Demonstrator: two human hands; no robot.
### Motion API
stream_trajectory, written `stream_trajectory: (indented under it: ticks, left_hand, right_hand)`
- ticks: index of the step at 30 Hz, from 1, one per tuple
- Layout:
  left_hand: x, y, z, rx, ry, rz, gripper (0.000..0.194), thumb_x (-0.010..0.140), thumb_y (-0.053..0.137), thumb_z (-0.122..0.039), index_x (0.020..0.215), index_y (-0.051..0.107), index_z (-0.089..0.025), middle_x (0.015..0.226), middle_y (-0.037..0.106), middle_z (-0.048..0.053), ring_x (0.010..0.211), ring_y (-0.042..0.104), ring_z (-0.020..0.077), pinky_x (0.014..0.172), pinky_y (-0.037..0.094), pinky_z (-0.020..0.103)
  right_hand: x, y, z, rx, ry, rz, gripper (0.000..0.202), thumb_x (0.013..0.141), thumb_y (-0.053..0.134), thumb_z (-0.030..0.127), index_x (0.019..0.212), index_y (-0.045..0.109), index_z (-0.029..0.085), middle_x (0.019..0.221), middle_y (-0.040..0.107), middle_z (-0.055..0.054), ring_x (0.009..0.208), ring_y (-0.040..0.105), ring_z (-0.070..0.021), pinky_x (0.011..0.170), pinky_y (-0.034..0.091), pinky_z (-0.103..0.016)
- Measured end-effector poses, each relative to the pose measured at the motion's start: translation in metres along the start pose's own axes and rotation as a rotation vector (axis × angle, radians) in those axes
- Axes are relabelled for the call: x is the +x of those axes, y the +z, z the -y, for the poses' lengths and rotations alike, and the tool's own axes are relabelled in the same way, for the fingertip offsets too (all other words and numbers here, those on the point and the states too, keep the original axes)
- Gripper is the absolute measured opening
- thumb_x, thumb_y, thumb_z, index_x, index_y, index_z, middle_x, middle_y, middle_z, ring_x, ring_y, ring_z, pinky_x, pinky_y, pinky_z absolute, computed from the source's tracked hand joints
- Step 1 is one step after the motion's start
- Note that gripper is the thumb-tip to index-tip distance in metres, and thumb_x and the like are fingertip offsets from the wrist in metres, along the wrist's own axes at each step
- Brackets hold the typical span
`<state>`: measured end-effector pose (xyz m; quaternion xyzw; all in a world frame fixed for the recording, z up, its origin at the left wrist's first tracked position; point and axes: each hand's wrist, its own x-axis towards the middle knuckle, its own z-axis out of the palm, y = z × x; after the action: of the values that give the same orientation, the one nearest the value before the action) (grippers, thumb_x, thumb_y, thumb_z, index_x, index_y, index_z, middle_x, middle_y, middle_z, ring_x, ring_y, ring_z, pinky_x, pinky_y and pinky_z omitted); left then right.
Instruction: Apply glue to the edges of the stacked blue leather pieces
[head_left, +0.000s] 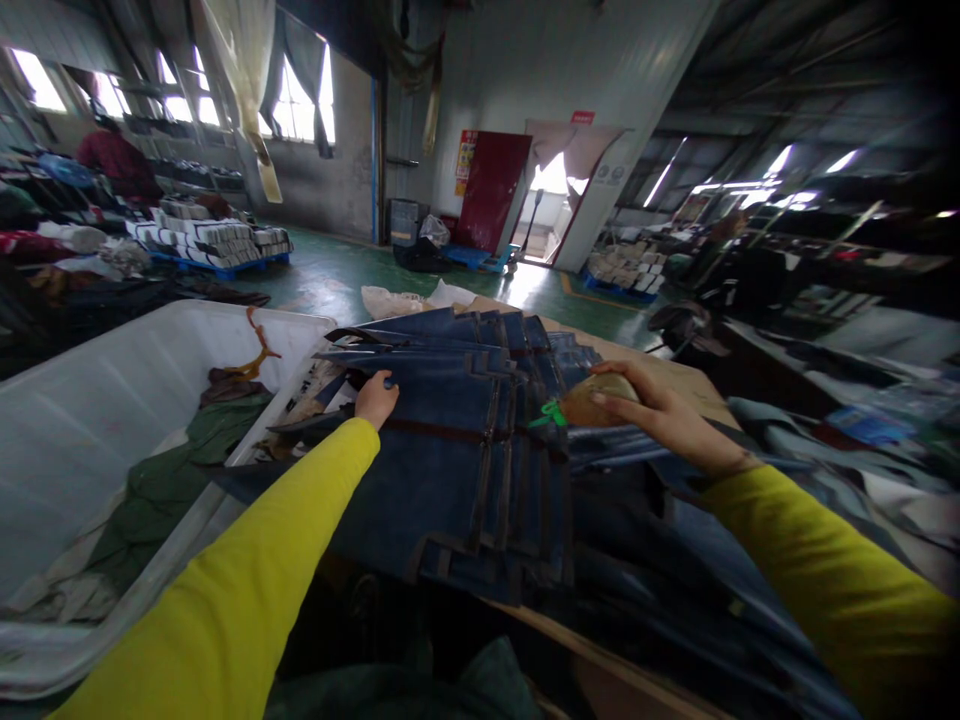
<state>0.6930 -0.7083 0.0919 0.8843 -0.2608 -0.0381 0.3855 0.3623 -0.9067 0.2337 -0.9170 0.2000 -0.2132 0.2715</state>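
Dark blue cloth pieces (442, 400) with dark trim lie overlapped in a stepped stack in front of me. At the stack's left part is my left hand (377, 399), its fingers closed. A small dark tip shows at those fingers, but what they hold is hidden. My right hand (637, 400) grips a rounded, tan-brown object (581, 402) from above, over the right side of the stack. A bright green tie (550, 414) hangs at that object's left end; its kind is unclear.
To my left stands a white plastic tub (45, 440) with green cloth (169, 480) in it. Brown cardboard (675, 385) lies under the stack. Bundles on a blue pallet (225, 268) and a person (120, 165) are farther left. A red door panel (493, 190) stands behind.
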Motion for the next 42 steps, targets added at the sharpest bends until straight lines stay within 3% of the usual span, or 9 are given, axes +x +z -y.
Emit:
stream_trajectory:
  ticks: [5, 11, 16, 26, 33, 38, 42]
  left_hand:
    - [-0.001, -0.001, -0.001, 0.003, 0.005, -0.005, 0.038, 0.082, 0.052, -0.025, 0.120, 0.054, -0.017, 0.120, 0.060, 0.010, 0.111, 0.056, 0.0204, 0.092, 0.041, 0.028]
    - [0.000, 0.000, 0.001, 0.007, 0.004, -0.006, 0.038, 0.082, 0.053, -0.027, 0.119, 0.054, -0.019, 0.120, 0.060, 0.010, 0.111, 0.055, 0.0220, 0.092, 0.041, 0.030]
    - [0.000, 0.000, 0.001, 0.007, 0.001, -0.006, 0.038, 0.082, 0.053, -0.027, 0.119, 0.054, -0.019, 0.120, 0.060, 0.009, 0.111, 0.056, 0.0216, 0.092, 0.042, 0.029]
    - [-0.001, -0.001, -0.001, 0.006, -0.001, -0.003, 0.037, 0.082, 0.053, -0.026, 0.118, 0.055, -0.018, 0.121, 0.060, 0.008, 0.111, 0.055, 0.0198, 0.092, 0.041, 0.027]
    - [0.000, 0.000, 0.001, 0.009, 0.001, -0.010, 0.037, 0.082, 0.053, -0.026, 0.119, 0.054, -0.019, 0.120, 0.061, 0.008, 0.110, 0.056, 0.0195, 0.092, 0.041, 0.027]
    - [0.000, 0.000, 0.001, 0.003, 0.003, -0.011, 0.038, 0.082, 0.053, -0.026, 0.119, 0.054, -0.017, 0.119, 0.061, 0.009, 0.109, 0.056, 0.0210, 0.091, 0.042, 0.028]
    - [0.002, 0.001, 0.002, 0.002, 0.006, -0.011, 0.038, 0.082, 0.053, -0.026, 0.119, 0.054, -0.018, 0.120, 0.060, 0.009, 0.109, 0.056, 0.0210, 0.092, 0.042, 0.028]
  right_hand:
    - [0.000, 0.003, -0.001, -0.013, -0.012, -0.067, 0.041, 0.080, 0.057, 0.046, 0.112, 0.048, 0.023, 0.104, 0.058, -0.006, 0.103, 0.052, -0.0254, 0.087, 0.044, -0.034]
    - [-0.008, -0.002, 0.004, -0.013, -0.051, -0.008, 0.039, 0.079, 0.058, 0.046, 0.111, 0.050, 0.026, 0.112, 0.055, -0.005, 0.106, 0.051, -0.0256, 0.089, 0.044, -0.034]
    - [-0.011, 0.000, 0.013, -0.003, -0.043, -0.056, 0.039, 0.079, 0.058, 0.046, 0.110, 0.049, 0.026, 0.110, 0.056, -0.006, 0.103, 0.053, -0.0254, 0.085, 0.046, -0.034]
    - [-0.025, 0.001, 0.026, 0.039, -0.048, 0.082, 0.042, 0.078, 0.059, 0.048, 0.112, 0.046, 0.026, 0.109, 0.053, -0.003, 0.105, 0.050, -0.0236, 0.093, 0.041, -0.033]
    - [-0.034, 0.005, 0.027, 0.028, -0.071, 0.028, 0.042, 0.078, 0.059, 0.047, 0.111, 0.045, 0.027, 0.110, 0.052, -0.004, 0.101, 0.053, -0.0234, 0.086, 0.046, -0.032]
    - [-0.059, 0.011, 0.029, -0.032, -0.162, 0.122, 0.040, 0.080, 0.058, 0.041, 0.116, 0.043, 0.031, 0.115, 0.050, -0.004, 0.102, 0.053, -0.0230, 0.083, 0.048, -0.030]
    - [-0.077, 0.015, 0.030, -0.056, -0.221, 0.196, 0.041, 0.080, 0.059, 0.037, 0.117, 0.041, 0.033, 0.119, 0.048, -0.004, 0.110, 0.050, -0.0247, 0.091, 0.045, -0.034]
